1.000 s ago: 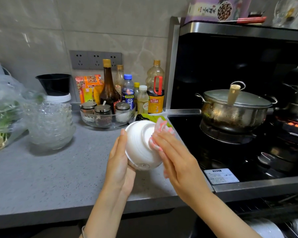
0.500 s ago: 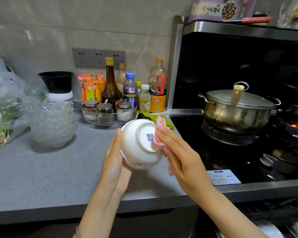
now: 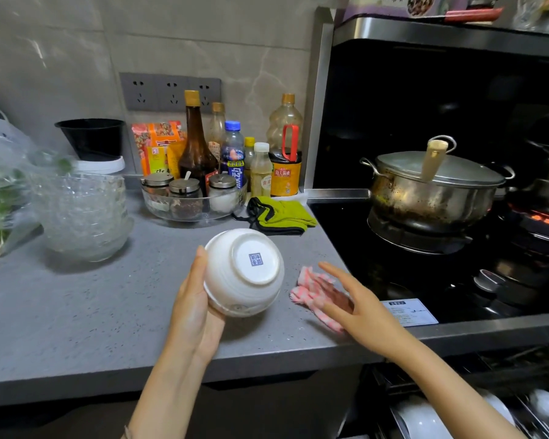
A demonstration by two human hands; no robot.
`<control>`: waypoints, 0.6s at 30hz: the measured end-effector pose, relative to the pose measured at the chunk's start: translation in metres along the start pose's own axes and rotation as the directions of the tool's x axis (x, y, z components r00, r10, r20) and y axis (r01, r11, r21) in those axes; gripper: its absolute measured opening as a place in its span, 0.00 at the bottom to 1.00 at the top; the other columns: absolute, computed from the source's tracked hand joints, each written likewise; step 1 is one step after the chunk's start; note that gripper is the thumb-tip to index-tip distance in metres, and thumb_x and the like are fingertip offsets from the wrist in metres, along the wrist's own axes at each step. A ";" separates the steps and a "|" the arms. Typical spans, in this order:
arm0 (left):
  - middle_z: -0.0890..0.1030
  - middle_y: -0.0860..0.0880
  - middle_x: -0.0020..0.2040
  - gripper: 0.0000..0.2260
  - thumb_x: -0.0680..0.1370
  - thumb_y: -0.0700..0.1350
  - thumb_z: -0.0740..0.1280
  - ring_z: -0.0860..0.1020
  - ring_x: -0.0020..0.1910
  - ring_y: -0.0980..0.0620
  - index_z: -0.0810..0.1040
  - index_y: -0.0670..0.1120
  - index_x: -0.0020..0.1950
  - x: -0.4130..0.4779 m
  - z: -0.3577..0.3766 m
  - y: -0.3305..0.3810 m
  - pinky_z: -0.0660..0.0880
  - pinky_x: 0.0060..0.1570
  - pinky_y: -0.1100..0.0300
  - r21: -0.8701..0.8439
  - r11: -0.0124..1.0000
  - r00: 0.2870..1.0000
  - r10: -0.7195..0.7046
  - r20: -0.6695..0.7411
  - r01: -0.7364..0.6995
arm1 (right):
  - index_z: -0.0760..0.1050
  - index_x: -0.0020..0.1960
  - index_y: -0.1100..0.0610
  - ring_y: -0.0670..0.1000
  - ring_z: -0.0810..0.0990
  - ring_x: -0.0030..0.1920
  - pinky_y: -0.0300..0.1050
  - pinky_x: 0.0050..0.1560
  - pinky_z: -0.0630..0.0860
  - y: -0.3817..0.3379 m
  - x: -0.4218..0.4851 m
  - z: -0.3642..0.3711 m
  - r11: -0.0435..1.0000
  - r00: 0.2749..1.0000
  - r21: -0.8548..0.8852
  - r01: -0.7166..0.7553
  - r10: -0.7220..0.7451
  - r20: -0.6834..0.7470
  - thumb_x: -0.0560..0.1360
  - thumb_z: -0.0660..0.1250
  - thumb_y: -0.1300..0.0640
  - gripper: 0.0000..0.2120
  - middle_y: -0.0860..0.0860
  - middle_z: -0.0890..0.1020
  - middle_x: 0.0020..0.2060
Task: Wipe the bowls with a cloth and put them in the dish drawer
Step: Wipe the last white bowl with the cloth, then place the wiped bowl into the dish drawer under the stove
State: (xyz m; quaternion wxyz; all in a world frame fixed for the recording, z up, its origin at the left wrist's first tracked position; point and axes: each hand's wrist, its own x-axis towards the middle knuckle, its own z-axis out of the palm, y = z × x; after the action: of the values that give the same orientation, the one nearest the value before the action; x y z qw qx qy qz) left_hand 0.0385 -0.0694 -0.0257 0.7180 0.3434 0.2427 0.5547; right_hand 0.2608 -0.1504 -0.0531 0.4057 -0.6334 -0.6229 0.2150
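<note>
Left hand (image 3: pixel 194 312) holds a white bowl (image 3: pixel 244 272) on its side above the grey countertop (image 3: pixel 76 312), the bowl seated against the palm with the fingers running up its left flank; the round foot with its small blue stamp faces the camera. How the thumb lies behind the bowl cannot be told. Right hand (image 3: pixel 358 308) is spread, fingers straight and parted, palm down over a pink-and-white checked cloth (image 3: pixel 311 288) that lies crumpled on the counter just right of the bowl, near the hob edge; whether the palm touches the cloth is unclear. Below the counter at lower right the dish drawer (image 3: pixel 425 419) stands open, white dishes showing inside. Farther back sit a stack of clear glass bowls (image 3: pixel 83 217), a green-and-black mitt (image 3: pixel 282 215) and a lidded steel pot (image 3: pixel 431 191) on the burner
</note>
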 end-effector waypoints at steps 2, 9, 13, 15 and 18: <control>0.81 0.44 0.60 0.26 0.73 0.56 0.60 0.79 0.60 0.49 0.74 0.43 0.67 -0.003 0.009 -0.008 0.77 0.57 0.53 0.011 1.000 1.000 -0.028 0.011 0.028 | 0.65 0.68 0.39 0.31 0.65 0.67 0.31 0.68 0.61 -0.005 -0.004 -0.008 0.995 0.999 0.097 -0.024 0.027 -0.030 0.67 0.66 0.38 0.30 0.37 0.69 0.68; 0.82 0.43 0.57 0.24 0.73 0.56 0.61 0.81 0.57 0.49 0.77 0.43 0.62 -0.025 0.065 -0.055 0.74 0.58 0.52 0.045 0.981 0.975 -0.194 0.111 0.190 | 0.65 0.71 0.44 0.37 0.69 0.68 0.31 0.64 0.68 -0.002 -0.041 -0.046 0.912 0.999 0.409 -0.025 0.041 -0.029 0.76 0.67 0.48 0.25 0.38 0.73 0.67; 0.85 0.47 0.48 0.18 0.77 0.53 0.60 0.82 0.50 0.55 0.82 0.46 0.56 -0.041 0.106 -0.096 0.77 0.53 0.57 0.017 0.962 0.942 -0.271 0.199 0.273 | 0.65 0.73 0.48 0.51 0.75 0.66 0.43 0.65 0.72 0.020 -0.076 -0.078 0.789 0.996 0.610 -0.077 0.088 0.012 0.76 0.65 0.48 0.26 0.49 0.76 0.66; 0.86 0.49 0.43 0.18 0.80 0.53 0.56 0.83 0.43 0.57 0.84 0.47 0.49 -0.050 0.127 -0.121 0.78 0.46 0.58 0.024 0.940 0.904 -0.334 0.268 0.340 | 0.65 0.73 0.47 0.54 0.77 0.64 0.44 0.59 0.76 0.035 -0.097 -0.095 0.720 0.990 0.685 -0.108 0.139 0.010 0.71 0.71 0.45 0.33 0.52 0.76 0.66; 0.83 0.45 0.55 0.21 0.78 0.56 0.57 0.82 0.54 0.52 0.79 0.45 0.61 -0.063 0.153 -0.161 0.76 0.53 0.55 0.072 0.902 0.850 -0.426 0.310 0.425 | 0.69 0.71 0.47 0.51 0.81 0.57 0.41 0.51 0.78 0.061 -0.128 -0.121 0.647 0.976 0.752 -0.126 0.216 -0.022 0.65 0.77 0.44 0.37 0.53 0.78 0.63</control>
State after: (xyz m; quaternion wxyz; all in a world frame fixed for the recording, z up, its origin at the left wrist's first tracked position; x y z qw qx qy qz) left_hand 0.2341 -0.1882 -0.0514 0.8522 0.3665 0.1937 0.3191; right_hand 0.3750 -0.2969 -0.0606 0.6407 -0.4784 -0.3939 0.4532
